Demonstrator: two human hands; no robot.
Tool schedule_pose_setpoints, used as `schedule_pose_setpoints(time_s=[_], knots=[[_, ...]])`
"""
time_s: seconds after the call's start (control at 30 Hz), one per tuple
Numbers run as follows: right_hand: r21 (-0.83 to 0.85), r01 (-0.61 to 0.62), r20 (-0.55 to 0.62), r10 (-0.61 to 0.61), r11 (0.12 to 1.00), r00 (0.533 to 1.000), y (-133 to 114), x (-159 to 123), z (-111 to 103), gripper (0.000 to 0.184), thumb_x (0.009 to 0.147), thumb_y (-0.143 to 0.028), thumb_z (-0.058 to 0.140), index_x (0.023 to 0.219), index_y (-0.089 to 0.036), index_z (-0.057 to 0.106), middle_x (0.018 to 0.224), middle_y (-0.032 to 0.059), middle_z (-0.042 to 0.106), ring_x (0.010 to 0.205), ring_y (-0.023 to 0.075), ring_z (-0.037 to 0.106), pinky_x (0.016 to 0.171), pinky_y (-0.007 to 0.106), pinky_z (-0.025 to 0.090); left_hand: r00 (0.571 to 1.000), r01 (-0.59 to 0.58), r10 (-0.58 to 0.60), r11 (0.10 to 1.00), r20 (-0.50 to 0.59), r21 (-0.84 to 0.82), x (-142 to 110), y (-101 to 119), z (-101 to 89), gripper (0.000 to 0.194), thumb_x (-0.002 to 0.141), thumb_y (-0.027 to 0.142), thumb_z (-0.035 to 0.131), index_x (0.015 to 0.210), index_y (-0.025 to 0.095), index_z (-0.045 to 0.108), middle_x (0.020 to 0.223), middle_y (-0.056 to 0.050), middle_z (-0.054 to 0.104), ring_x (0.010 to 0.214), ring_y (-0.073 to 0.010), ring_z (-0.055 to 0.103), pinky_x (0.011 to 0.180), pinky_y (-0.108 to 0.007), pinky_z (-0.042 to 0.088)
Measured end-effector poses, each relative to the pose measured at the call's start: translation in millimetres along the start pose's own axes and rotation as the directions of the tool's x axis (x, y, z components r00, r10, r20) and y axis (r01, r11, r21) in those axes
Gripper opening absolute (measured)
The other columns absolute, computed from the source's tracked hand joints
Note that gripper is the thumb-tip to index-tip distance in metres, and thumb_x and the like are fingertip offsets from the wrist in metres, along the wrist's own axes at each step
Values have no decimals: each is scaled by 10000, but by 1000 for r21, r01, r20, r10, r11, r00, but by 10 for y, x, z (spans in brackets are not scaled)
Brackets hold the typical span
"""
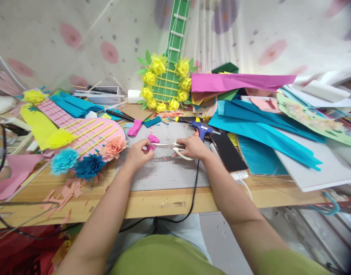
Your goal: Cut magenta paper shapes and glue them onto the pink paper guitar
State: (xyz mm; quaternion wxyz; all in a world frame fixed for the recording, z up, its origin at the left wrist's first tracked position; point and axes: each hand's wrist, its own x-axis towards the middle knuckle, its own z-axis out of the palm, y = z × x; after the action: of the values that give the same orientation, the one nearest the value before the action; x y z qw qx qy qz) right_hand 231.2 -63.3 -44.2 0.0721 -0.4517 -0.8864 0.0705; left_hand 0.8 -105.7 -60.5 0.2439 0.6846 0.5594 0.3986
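Note:
My right hand is closed round the white handles of a pair of scissors, whose blades point left. My left hand pinches a small folded piece of magenta paper at the blade tips. Both hands rest over a grey cutting mat on the wooden table. A second magenta scrap lies just behind the blades.
A pink paper guitar with paper flowers lies at left. A green guitar with yellow flowers leans at the back. A blue glue gun, a black phone and stacked teal and magenta sheets sit at right. A black cable hangs over the front edge.

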Motion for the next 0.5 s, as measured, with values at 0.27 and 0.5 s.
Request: schedule_pose_setpoints(time_s=[0.27,0.5], knots=[[-22,0,44,1,1000,999,-34,2,-28,427,675,-611,494,744,-211,627,595,31,617,578,152,528,542,240,196,995,-51,47,998,93,46,9,-20,-59,60,585,181,493,644,178,503,623,17,517,581,-116,468,546,-206,387],[-25,-9,62,11,1000,998,-40,4,-33,431,675,-611,494,745,-210,636,590,37,614,575,153,527,534,242,190,990,-57,44,994,131,92,6,-27,-71,69,591,191,483,658,178,491,615,24,493,553,-108,445,537,-210,362]])
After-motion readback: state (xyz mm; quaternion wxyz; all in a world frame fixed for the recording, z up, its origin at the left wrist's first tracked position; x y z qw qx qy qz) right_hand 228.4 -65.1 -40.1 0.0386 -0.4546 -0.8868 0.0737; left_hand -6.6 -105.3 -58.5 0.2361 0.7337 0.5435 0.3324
